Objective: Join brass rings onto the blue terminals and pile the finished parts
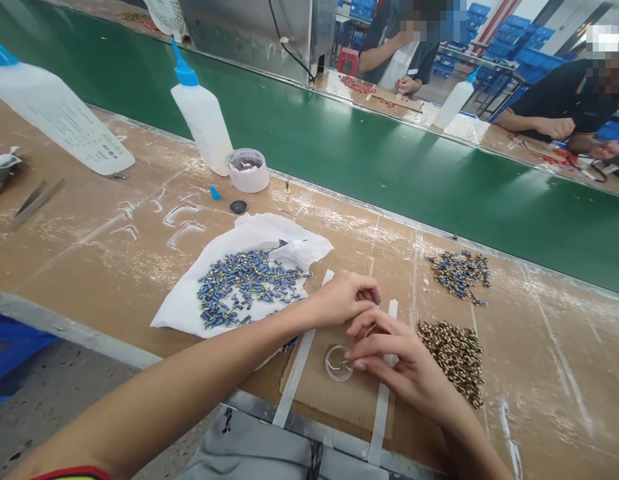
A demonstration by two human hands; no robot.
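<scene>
My left hand [345,298] is closed in a pinch above the taped cardboard, with a tiny bluish bit, probably a small blue part, just showing at its fingertips. Close below it, my right hand [392,347] pinches a small brass-coloured part [345,363] over a small clear round dish [334,375]. Left of the hands, many small blue parts with yellow ends [249,283] lie on a white paper sheet [182,308]. To the right is a heap of brass-coloured parts [454,357], with a pile of blue-and-brass pieces [459,273] behind it.
Two white bottles with blue caps, one large [64,113] and one narrower [202,120], stand at the back left beside a tape roll [248,175]. Tweezers [34,203] lie far left. A green belt [379,160] separates this bench from two people opposite.
</scene>
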